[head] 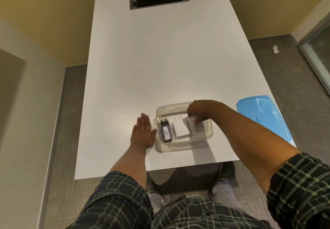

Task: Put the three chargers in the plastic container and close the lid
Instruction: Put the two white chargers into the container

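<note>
- The left hand (142, 133) lies flat on the white desk (160, 59), palm down, fingers straight and held together, pointing away from the person; it holds nothing. Its thumb edge touches the left wall of the clear container (184, 147).
- The left forearm runs straight back to a rolled plaid sleeve (117, 202).
- The right arm reaches in from the right, wrist bent, so the right hand (200, 112) hangs over the container's far right part, fingers curled down.
- The right grip pinches the third charger (196, 128), a white one, at its far end; whether that charger already rests on the container floor cannot be told.
- Just left of the right grip lies a white charger (180, 128), flat on the container floor, long axis running away from the person, prongs pointing to the far side.
- Further left, next to the left hand's thumb, lies a black charger (166, 132), same direction, prongs away, a label reading 030 facing up.
- The blue lid (264, 116) lies flat on the desk, well to the right of the right forearm, apart from the container.
</note>
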{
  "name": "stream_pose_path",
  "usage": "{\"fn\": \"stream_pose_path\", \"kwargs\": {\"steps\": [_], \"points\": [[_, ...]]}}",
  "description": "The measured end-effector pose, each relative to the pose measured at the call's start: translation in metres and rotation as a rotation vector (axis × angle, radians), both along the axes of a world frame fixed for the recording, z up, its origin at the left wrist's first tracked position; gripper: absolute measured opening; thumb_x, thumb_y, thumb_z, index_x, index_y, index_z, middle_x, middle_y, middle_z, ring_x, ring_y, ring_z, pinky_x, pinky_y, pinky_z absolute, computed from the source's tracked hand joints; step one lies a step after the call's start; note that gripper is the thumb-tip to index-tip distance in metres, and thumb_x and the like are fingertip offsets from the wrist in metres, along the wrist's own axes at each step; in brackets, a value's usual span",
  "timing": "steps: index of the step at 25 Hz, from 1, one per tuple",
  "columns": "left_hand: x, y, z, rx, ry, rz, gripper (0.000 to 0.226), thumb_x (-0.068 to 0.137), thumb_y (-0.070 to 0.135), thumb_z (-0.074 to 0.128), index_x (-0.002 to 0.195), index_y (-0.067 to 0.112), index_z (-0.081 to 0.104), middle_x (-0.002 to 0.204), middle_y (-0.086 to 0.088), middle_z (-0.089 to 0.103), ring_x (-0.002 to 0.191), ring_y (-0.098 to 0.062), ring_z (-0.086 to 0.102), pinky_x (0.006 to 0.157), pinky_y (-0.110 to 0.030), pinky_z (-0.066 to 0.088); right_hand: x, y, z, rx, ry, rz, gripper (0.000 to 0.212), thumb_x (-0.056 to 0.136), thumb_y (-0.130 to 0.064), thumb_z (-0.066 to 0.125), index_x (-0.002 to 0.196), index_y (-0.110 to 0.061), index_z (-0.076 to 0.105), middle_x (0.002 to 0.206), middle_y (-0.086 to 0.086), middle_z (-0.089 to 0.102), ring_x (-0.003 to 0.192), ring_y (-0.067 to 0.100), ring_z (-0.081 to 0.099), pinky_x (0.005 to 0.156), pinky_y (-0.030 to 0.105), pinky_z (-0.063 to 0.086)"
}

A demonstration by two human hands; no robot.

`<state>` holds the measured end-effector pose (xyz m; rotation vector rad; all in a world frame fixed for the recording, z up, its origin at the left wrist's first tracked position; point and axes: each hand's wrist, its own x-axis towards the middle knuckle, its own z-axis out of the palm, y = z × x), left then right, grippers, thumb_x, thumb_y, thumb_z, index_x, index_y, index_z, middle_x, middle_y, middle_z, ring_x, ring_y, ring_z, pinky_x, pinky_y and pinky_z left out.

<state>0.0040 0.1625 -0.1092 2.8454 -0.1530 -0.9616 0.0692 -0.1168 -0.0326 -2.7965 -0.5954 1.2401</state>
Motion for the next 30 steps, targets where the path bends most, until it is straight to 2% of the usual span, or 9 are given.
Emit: {"fn": "stream_pose_path", "kwargs": {"steps": [5,13,18,22,25,30], "points": [[-0.002,0.001,-0.001,0.003,0.001,0.001,0.072,0.108,0.042,0.019,0.159,0.010,-0.020,0.167,-0.007,-0.028,0.157,-0.025,-0.019,0.130,-0.043,0.000,-0.003,0.002,-0.011,-0.019,-0.007,0.020,0.044,0.083,-0.017,0.073,0.127,-0.015,0.065,0.124,0.005,0.067,0.114,0.026,0.061,0.097,0.037,0.051],[0.000,-0.001,0.001,0.012,0.027,0.009,0.072,0.108,0.042,0.019,0.159,0.011,-0.022,0.167,-0.006,-0.029,0.157,-0.024,-0.020,0.130,-0.042,-0.001,-0.006,0.000,-0.027,-0.088,-0.093,0.073,0.051,0.084,-0.024,0.072,0.133,-0.020,0.060,0.132,0.003,0.060,0.123,0.026,0.058,0.098,0.043,0.051],[0.002,-0.003,0.003,0.021,0.045,0.003,0.072,0.109,0.043,0.020,0.159,0.010,-0.020,0.167,-0.007,-0.029,0.157,-0.024,-0.019,0.130,-0.043,0.000,-0.008,0.000,-0.030,-0.095,-0.127,0.045,0.042,0.089,-0.023,0.069,0.131,-0.020,0.062,0.132,0.001,0.062,0.122,0.025,0.060,0.100,0.041,0.051],[0.004,-0.003,0.005,0.041,0.069,-0.009,0.073,0.109,0.043,0.020,0.159,0.010,-0.021,0.166,-0.007,-0.029,0.157,-0.025,-0.019,0.130,-0.043,0.002,-0.013,0.003,-0.026,-0.128,-0.200,0.069,0.026,0.090,-0.024,0.068,0.116,-0.018,0.068,0.118,0.005,0.068,0.111,0.029,0.066,0.087,0.037,0.056],[0.007,-0.003,0.008,0.050,0.089,-0.016,0.073,0.109,0.043,0.021,0.159,0.010,-0.020,0.166,-0.006,-0.029,0.157,-0.024,-0.018,0.130,-0.042,0.002,-0.019,0.006,-0.022,-0.149,-0.265,0.087,0.018,0.090,-0.017,0.063,0.106,-0.016,0.071,0.112,0.007,0.070,0.103,0.030,0.069,0.078,0.036,0.055],[0.017,-0.001,0.020,0.060,0.104,-0.047,0.067,0.111,0.035,0.022,0.161,0.008,-0.013,0.169,-0.007,-0.021,0.159,-0.024,-0.009,0.128,-0.043,0.014,-0.031,0.009,-0.019,-0.169,-0.381,0.135,0.023,0.089,-0.006,0.056,0.105,-0.013,0.071,0.107,0.008,0.070,0.098,0.032,0.071,0.073,0.036,0.053]]}}
